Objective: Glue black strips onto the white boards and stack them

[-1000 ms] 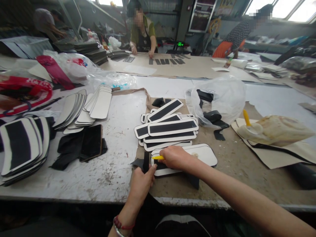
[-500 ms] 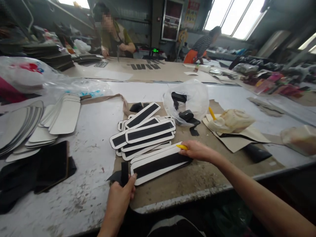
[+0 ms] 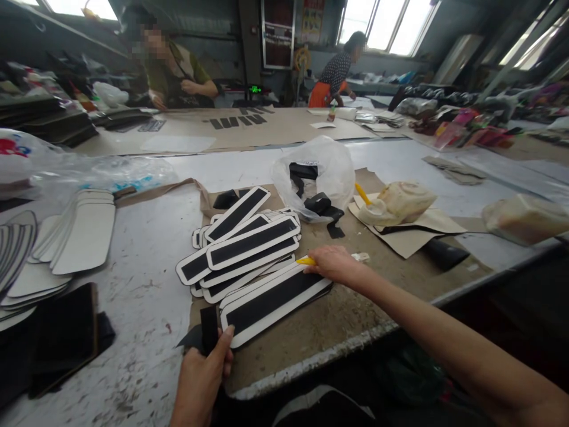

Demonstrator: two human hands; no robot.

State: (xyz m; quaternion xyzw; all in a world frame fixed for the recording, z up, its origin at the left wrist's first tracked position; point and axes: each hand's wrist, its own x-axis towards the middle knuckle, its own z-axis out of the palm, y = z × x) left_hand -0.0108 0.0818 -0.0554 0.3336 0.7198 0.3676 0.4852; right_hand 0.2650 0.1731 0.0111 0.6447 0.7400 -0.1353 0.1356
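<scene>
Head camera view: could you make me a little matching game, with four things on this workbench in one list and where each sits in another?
Things:
1. yellow tool
2. clear plastic bag
3. plain white pieces
4. black strip

Places:
A. fanned out at the far left of the table
B. at the left hand, near the table's edge
C. in the right hand
D. behind the stack of black-and-white pieces, holding black scraps

Pairs: 1-C, 2-D, 3-A, 4-B

The panel (image 3: pixel 271 301) is white with a black strip down its middle, as are those in the stack (image 3: pixel 242 249). The tool (image 3: pixel 306 260) is yellow. The worktop (image 3: pixel 146 284) is scuffed grey-white under a tan sheet (image 3: pixel 382 284).
</scene>
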